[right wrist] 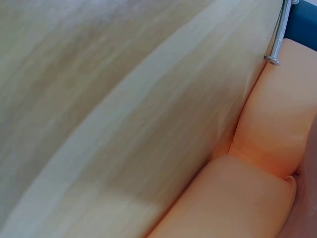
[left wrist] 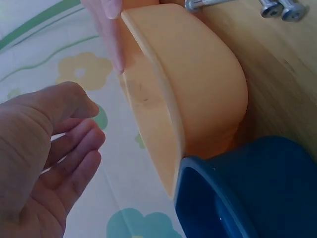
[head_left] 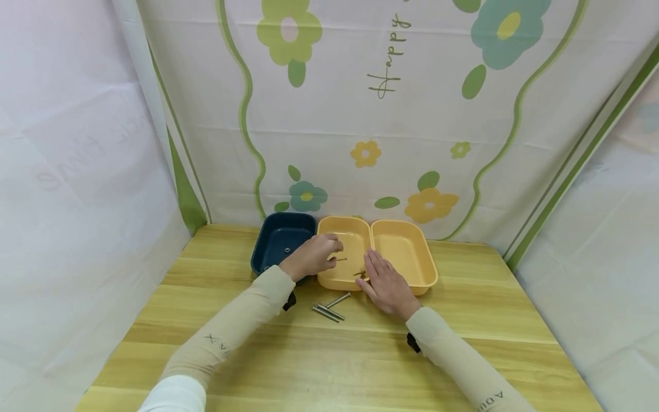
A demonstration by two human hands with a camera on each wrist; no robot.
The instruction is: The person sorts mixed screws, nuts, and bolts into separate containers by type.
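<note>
My left hand (head_left: 315,255) hovers over the middle yellow tray (head_left: 344,223), its fingers loosely bent. In the left wrist view a gap shows between its thumb and fingers, with nothing in it. A small brass-coloured screw (head_left: 342,259) lies in that tray close to the thumb. More small screws (head_left: 361,274) lie near the tray's right side. My right hand (head_left: 389,286) rests at the adjoining rims of the two yellow trays, fingers straight. Its fingers reach over the edge of the right yellow tray (head_left: 407,252).
A dark blue tray (head_left: 283,220) on the left holds a small nut (head_left: 287,250), and another ring-like piece (head_left: 266,268) sits near its front. Several long silver bolts (head_left: 338,300) lie on the wooden table (head_left: 329,360) before the trays. A flowered cloth (head_left: 329,114) hangs behind.
</note>
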